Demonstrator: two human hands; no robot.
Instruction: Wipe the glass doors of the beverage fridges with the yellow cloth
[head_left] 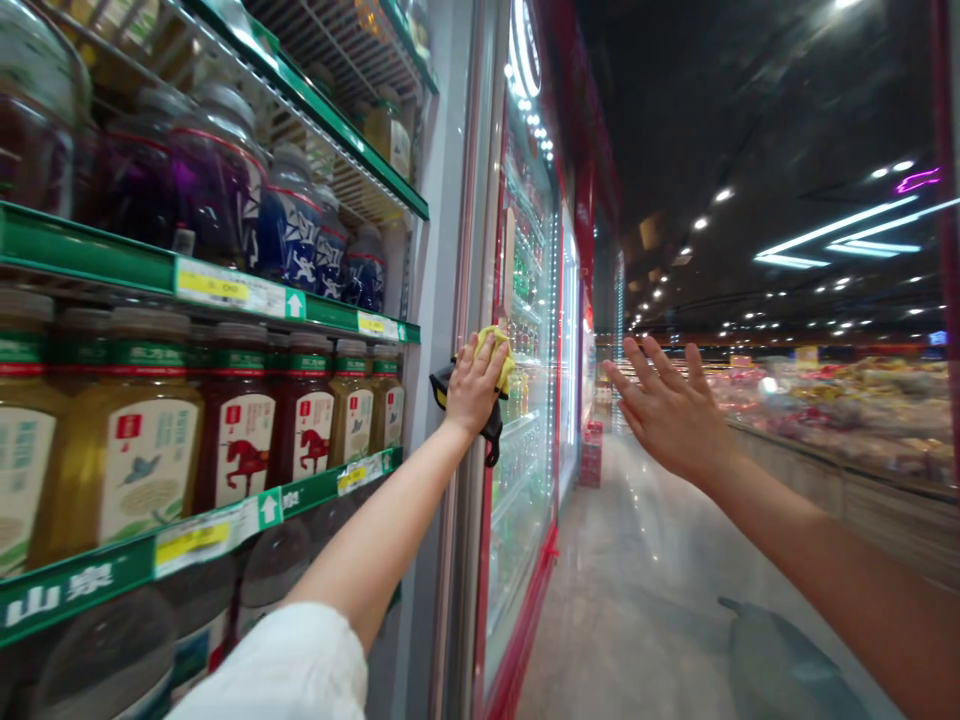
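Observation:
My left hand (474, 385) presses a yellow cloth (504, 362) against the edge of the cooler's door frame (469, 250). A black item (493, 432), its kind unclear, hangs beneath that hand and shows on both sides of it. Over the aisle, my right hand (670, 410) is raised with its fingers spread, holding nothing. It appears to be near or against a clear glass pane; contact cannot be told.
Shelves of bottles (244, 430) with green price rails (315, 307) fill the left side. Further coolers with red frames (517, 640) line the aisle floor (622, 590). A long produce display (840, 420) stands at right. Red crates (591, 455) sit farther down.

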